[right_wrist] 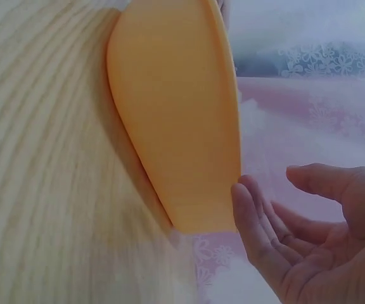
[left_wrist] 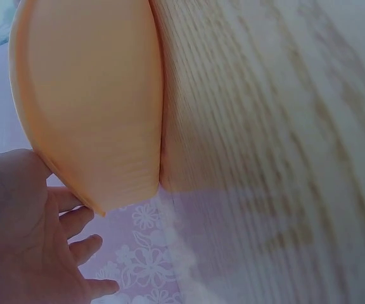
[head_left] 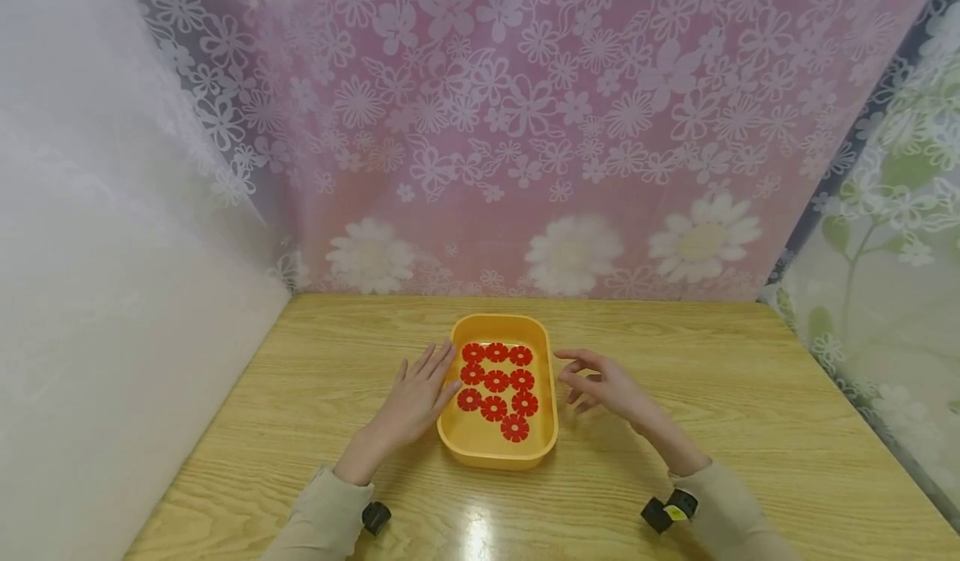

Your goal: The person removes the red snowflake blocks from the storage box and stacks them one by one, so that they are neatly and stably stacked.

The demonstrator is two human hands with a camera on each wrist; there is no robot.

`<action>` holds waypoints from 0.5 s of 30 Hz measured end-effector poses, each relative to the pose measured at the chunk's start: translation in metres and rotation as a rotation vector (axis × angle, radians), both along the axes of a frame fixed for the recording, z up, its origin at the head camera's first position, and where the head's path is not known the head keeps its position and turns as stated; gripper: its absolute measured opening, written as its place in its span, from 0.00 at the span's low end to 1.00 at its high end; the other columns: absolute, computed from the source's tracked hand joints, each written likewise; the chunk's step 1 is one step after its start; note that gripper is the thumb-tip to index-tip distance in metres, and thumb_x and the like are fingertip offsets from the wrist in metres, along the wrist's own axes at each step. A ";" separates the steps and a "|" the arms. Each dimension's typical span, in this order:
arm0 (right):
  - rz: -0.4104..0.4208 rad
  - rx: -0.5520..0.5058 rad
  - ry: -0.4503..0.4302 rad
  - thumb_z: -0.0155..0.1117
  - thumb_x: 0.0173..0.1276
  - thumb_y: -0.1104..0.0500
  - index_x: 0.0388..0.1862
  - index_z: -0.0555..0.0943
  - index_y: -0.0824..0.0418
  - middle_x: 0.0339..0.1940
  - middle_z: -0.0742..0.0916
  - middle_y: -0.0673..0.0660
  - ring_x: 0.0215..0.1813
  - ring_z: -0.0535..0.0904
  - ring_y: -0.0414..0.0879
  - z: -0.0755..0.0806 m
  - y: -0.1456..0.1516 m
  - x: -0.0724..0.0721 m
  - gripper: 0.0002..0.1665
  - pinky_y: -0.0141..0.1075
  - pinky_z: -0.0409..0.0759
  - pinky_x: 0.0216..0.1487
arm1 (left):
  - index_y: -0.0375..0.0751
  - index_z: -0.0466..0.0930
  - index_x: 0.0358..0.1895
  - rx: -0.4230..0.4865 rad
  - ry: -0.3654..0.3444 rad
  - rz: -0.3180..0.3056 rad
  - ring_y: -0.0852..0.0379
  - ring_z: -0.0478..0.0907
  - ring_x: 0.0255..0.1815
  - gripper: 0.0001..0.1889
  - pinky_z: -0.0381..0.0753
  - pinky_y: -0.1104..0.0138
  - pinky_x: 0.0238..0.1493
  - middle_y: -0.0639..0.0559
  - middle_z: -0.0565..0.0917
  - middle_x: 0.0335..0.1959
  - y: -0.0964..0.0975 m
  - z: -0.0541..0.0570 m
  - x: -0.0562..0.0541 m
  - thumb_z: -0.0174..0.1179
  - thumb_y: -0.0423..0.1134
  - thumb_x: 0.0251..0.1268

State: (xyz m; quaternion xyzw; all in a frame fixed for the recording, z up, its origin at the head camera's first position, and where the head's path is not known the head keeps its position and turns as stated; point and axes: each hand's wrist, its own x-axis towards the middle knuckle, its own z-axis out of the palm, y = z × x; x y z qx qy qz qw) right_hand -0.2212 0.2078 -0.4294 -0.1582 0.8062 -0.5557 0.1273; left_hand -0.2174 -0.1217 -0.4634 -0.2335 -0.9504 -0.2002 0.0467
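A yellow-orange plastic tray [head_left: 497, 461] stands on the table with several red notched discs [head_left: 496, 381] lying in it in rough rows. Each disc has a pale centre. My left hand [head_left: 415, 394] rests on the tray's left rim, its fingers extended; the left wrist view shows the palm [left_wrist: 24, 234] against the rim, above the tray's side wall [left_wrist: 100, 107]. To the right of the tray, my right hand [head_left: 603, 386] holds nothing, its fingers loosely bent. In the right wrist view, its fingertips [right_wrist: 241, 193] are close to the tray's rim; whether they touch it I cannot tell.
The wood-grain table [head_left: 315, 361] meets a pink flowered curtain [head_left: 480, 169] at the back. A white sheet [head_left: 135, 294] hangs on the left and a leaf-patterned one [head_left: 885, 252] on the right. Black devices [head_left: 376, 518] sit at both wrists.
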 end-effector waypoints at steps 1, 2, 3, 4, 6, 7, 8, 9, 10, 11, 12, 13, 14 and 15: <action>-0.003 0.004 0.014 0.59 0.78 0.59 0.73 0.68 0.73 0.50 0.80 0.72 0.39 0.86 0.57 0.001 0.001 -0.001 0.30 0.58 0.85 0.44 | 0.39 0.53 0.81 0.001 -0.002 0.000 0.41 0.47 0.83 0.32 0.47 0.33 0.75 0.44 0.53 0.82 0.000 0.000 0.000 0.46 0.49 0.83; -0.005 0.004 0.033 0.59 0.79 0.59 0.72 0.70 0.72 0.51 0.80 0.73 0.40 0.86 0.57 0.002 0.001 -0.002 0.29 0.58 0.85 0.45 | 0.39 0.53 0.81 -0.001 -0.004 0.000 0.41 0.47 0.83 0.32 0.47 0.33 0.75 0.44 0.53 0.82 0.000 0.000 0.000 0.46 0.49 0.83; -0.012 0.000 0.047 0.59 0.79 0.58 0.70 0.72 0.71 0.51 0.80 0.73 0.40 0.86 0.56 0.004 0.002 -0.002 0.28 0.57 0.85 0.46 | 0.39 0.53 0.81 -0.003 -0.005 0.000 0.41 0.47 0.83 0.32 0.47 0.33 0.75 0.44 0.53 0.82 0.000 0.000 0.000 0.45 0.49 0.83; -0.017 -0.004 0.064 0.59 0.79 0.57 0.70 0.73 0.71 0.52 0.81 0.74 0.42 0.86 0.56 0.005 0.001 -0.003 0.27 0.55 0.85 0.47 | 0.39 0.53 0.81 -0.006 -0.006 0.000 0.41 0.47 0.83 0.32 0.47 0.34 0.75 0.45 0.53 0.83 -0.001 0.000 -0.001 0.45 0.49 0.83; -0.023 -0.011 0.101 0.59 0.78 0.57 0.68 0.75 0.69 0.54 0.82 0.72 0.44 0.87 0.55 0.007 0.000 -0.005 0.25 0.53 0.85 0.50 | 0.39 0.52 0.81 -0.015 -0.004 0.000 0.41 0.47 0.83 0.32 0.48 0.34 0.75 0.45 0.53 0.83 -0.001 -0.001 -0.001 0.45 0.49 0.83; -0.026 -0.012 0.117 0.60 0.78 0.56 0.67 0.76 0.68 0.55 0.83 0.71 0.46 0.87 0.55 0.008 -0.001 -0.006 0.25 0.52 0.85 0.51 | 0.39 0.52 0.81 -0.019 -0.004 -0.001 0.41 0.47 0.83 0.32 0.48 0.34 0.75 0.45 0.53 0.83 -0.001 -0.001 -0.001 0.45 0.49 0.83; -0.028 -0.014 0.133 0.61 0.78 0.56 0.67 0.77 0.67 0.57 0.83 0.70 0.47 0.87 0.54 0.009 -0.002 -0.007 0.24 0.51 0.85 0.53 | 0.40 0.51 0.82 -0.025 -0.005 -0.001 0.42 0.47 0.83 0.32 0.49 0.34 0.75 0.45 0.52 0.83 -0.001 -0.001 -0.002 0.45 0.48 0.83; -0.033 -0.013 0.144 0.62 0.77 0.55 0.66 0.78 0.65 0.58 0.84 0.68 0.49 0.87 0.54 0.010 -0.004 -0.008 0.24 0.49 0.85 0.54 | 0.40 0.51 0.82 -0.031 -0.006 -0.001 0.42 0.46 0.83 0.32 0.49 0.34 0.75 0.45 0.52 0.83 -0.001 0.000 -0.001 0.45 0.49 0.83; -0.032 -0.012 0.158 0.63 0.76 0.54 0.65 0.79 0.64 0.59 0.84 0.67 0.51 0.87 0.53 0.011 -0.005 -0.009 0.23 0.48 0.84 0.55 | 0.40 0.51 0.82 -0.030 -0.005 -0.002 0.41 0.47 0.83 0.32 0.49 0.34 0.75 0.45 0.52 0.83 0.000 0.000 -0.001 0.46 0.48 0.83; -0.030 -0.008 0.171 0.64 0.76 0.54 0.64 0.80 0.62 0.60 0.85 0.65 0.52 0.87 0.53 0.012 -0.007 -0.010 0.23 0.47 0.84 0.56 | 0.39 0.51 0.82 -0.029 -0.004 -0.003 0.41 0.47 0.83 0.32 0.49 0.34 0.75 0.44 0.53 0.83 0.000 0.000 -0.001 0.46 0.48 0.83; -0.025 -0.002 0.185 0.64 0.75 0.53 0.64 0.81 0.60 0.60 0.85 0.63 0.53 0.87 0.52 0.013 -0.009 -0.011 0.22 0.45 0.84 0.56 | 0.39 0.51 0.81 -0.030 -0.005 -0.003 0.41 0.47 0.82 0.32 0.49 0.34 0.75 0.44 0.53 0.83 0.000 0.000 -0.001 0.46 0.47 0.83; -0.022 0.006 0.200 0.65 0.74 0.52 0.63 0.81 0.58 0.60 0.85 0.62 0.54 0.86 0.51 0.013 -0.011 -0.012 0.22 0.44 0.84 0.56 | 0.39 0.52 0.81 -0.026 -0.008 -0.004 0.41 0.47 0.82 0.32 0.49 0.33 0.75 0.44 0.53 0.82 0.000 0.001 -0.001 0.46 0.47 0.83; -0.018 0.011 0.212 0.66 0.74 0.52 0.62 0.82 0.57 0.60 0.86 0.61 0.54 0.86 0.50 0.014 -0.013 -0.013 0.21 0.42 0.84 0.56 | 0.39 0.51 0.81 -0.027 -0.011 -0.002 0.41 0.47 0.82 0.32 0.49 0.34 0.75 0.44 0.53 0.83 0.001 0.001 0.000 0.46 0.47 0.83; -0.015 0.016 0.220 0.67 0.73 0.51 0.62 0.82 0.55 0.60 0.86 0.59 0.55 0.86 0.50 0.014 -0.016 -0.013 0.21 0.40 0.84 0.56 | 0.39 0.52 0.81 -0.023 -0.014 -0.002 0.40 0.47 0.82 0.32 0.49 0.33 0.75 0.44 0.53 0.82 0.001 0.002 0.000 0.46 0.47 0.83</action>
